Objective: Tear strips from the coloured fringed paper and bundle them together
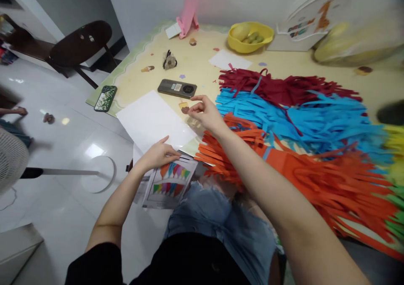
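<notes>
My left hand (pixel 162 154) is at the table's near edge, its thumb over a large white sheet (pixel 151 118) and its fingers closed at the top of a printed packet (pixel 172 179). That packet shows rows of coloured bunting and hangs below the edge. Above the table, my right hand (pixel 205 114) has its fingers curled into a pinch; anything between them is too small to make out. Right of it lie bunches of fringed strips: orange (pixel 296 171), blue (pixel 284 112) and dark red (pixel 284 87). A grey-blue band crosses the orange bunch.
A dark phone-like device (pixel 172 87) and a green-cased phone (pixel 105 98) lie on the patterned table (pixel 139 76). Behind are a hair clip (pixel 169 60), a yellow fruit bowl (pixel 251 45) and a white plate holder (pixel 293 41). A fan (pixel 59 172) stands on the floor at left.
</notes>
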{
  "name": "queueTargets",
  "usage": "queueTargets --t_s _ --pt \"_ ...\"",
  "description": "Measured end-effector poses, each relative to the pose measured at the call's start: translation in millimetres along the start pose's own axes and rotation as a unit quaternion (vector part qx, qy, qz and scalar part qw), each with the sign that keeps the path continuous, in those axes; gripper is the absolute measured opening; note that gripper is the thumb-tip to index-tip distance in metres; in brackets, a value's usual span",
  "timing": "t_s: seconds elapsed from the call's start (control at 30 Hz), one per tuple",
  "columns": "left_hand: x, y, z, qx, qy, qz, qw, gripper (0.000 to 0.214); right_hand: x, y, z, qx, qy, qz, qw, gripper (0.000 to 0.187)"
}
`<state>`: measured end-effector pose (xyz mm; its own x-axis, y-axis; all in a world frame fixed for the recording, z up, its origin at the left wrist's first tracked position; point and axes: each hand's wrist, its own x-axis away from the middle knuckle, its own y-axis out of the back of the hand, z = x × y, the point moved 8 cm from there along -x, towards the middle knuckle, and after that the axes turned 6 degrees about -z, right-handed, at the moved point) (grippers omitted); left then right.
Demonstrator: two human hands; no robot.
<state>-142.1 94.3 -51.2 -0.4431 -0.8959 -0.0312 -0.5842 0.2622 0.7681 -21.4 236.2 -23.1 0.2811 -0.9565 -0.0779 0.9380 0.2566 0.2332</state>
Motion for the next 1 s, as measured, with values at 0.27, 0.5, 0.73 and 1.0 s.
queueTargets --t_s 0.27,0.5,0.73,1.0 --pt "19.9 42.3 -70.5 0.020 -0.076 -0.066 0.995 0.017 74.1 67.0 38.6 -0.141 0.006 -0.038 0.989 0.052" --pt "6.8 19.5 -171.7 0.066 -0.132 -0.226 0.963 0.016 226.7 126.8 88.5 -0.084 0.090 -0.100 0.987 0.043" --pt "-46.5 -61.2 -217.7 0.137 -0.160 -0.160 0.964 0.017 291.1 182.9 55.0 0.067 0.052 -0.213 0.973 0.043" --pt "-59.4 -81.6 -226.9 0.142 -0.104 -0.095 0.980 0.020 302.3 202.2 44.2 0.118 0.028 -0.233 0.965 0.041"
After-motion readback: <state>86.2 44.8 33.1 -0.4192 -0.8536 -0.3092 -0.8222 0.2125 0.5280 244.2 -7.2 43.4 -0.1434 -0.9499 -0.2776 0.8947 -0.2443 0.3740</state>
